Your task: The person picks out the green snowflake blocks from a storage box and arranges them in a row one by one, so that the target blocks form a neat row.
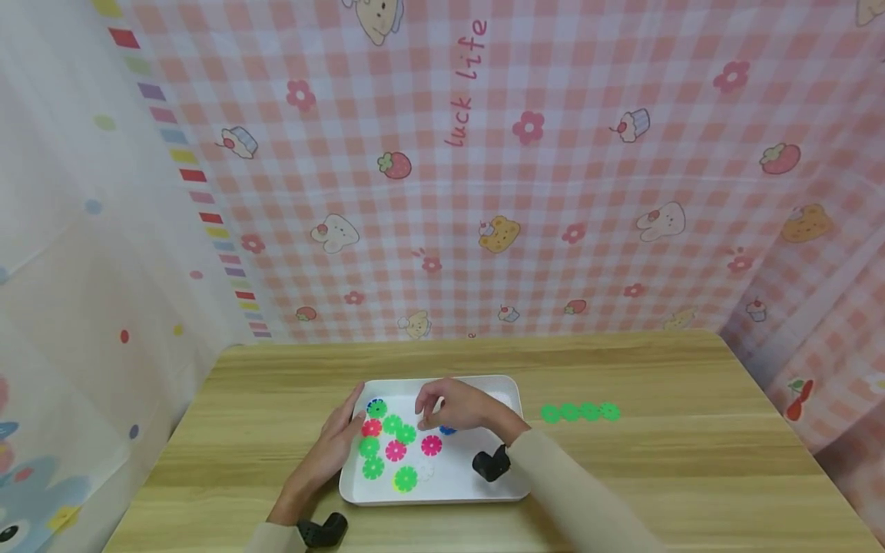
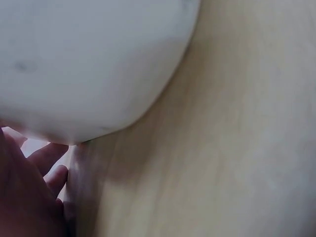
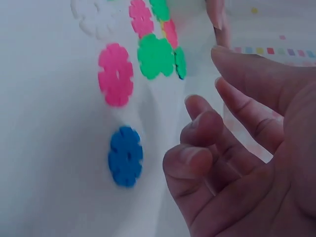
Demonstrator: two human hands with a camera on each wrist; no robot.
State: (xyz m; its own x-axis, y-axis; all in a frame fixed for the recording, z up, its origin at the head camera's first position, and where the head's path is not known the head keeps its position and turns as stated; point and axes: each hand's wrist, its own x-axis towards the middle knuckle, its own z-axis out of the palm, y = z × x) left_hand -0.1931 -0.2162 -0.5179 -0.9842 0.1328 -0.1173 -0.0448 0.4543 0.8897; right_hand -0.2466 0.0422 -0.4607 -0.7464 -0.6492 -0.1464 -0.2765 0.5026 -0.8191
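Note:
A shallow white tray (image 1: 477, 480) sits on the table with flower-shaped plastic discs inside. Several green discs (image 1: 406, 478) lie toward its left part, among pink discs (image 1: 432, 445). One blue disc (image 3: 126, 156) and a clear white disc (image 3: 93, 15) are also in it. At the tray's left side, my left hand (image 1: 335, 439) holds the rim, thumb over the edge and fingers along the outside wall. Above the middle of the tray hovers my right hand (image 1: 452, 405), fingers loosely bent and apart from the thumb, nothing between them. The blue disc is nearest below it.
Right of the tray, several green discs (image 1: 579, 412) form a row on the wooden table (image 1: 657, 476). A pink checked cloth (image 1: 525, 177) hangs behind the table. Black wrist cameras (image 1: 492, 464) are strapped to both wrists.

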